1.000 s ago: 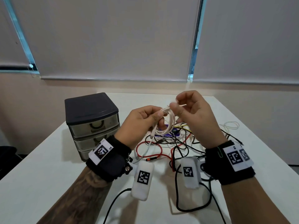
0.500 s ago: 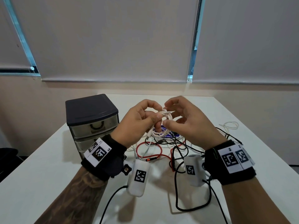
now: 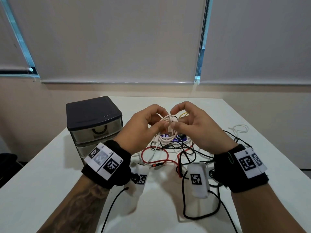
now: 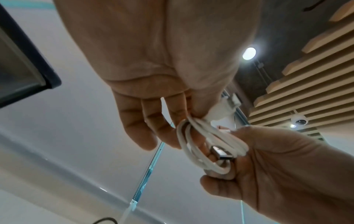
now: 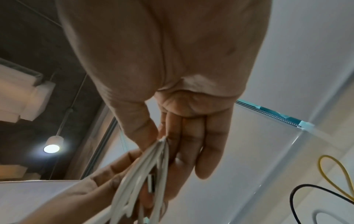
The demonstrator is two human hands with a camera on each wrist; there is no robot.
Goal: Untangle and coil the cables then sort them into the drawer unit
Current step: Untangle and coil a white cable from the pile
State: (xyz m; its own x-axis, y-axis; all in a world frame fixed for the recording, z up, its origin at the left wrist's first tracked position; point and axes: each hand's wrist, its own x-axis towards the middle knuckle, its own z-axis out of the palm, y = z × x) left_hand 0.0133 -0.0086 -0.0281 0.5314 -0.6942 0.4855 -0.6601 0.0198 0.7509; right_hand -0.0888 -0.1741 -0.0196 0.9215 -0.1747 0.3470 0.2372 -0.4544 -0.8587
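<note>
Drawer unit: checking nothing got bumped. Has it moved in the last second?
No. The drawer unit sits at the same spot by the table's left edge.

Both hands (image 3: 168, 125) raised, fingers pinching

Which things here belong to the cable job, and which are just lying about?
Part of the job:
- white cable, pinched by left hand and right hand
- tangled cables
- drawer unit

Just there:
- table
- window blinds
</note>
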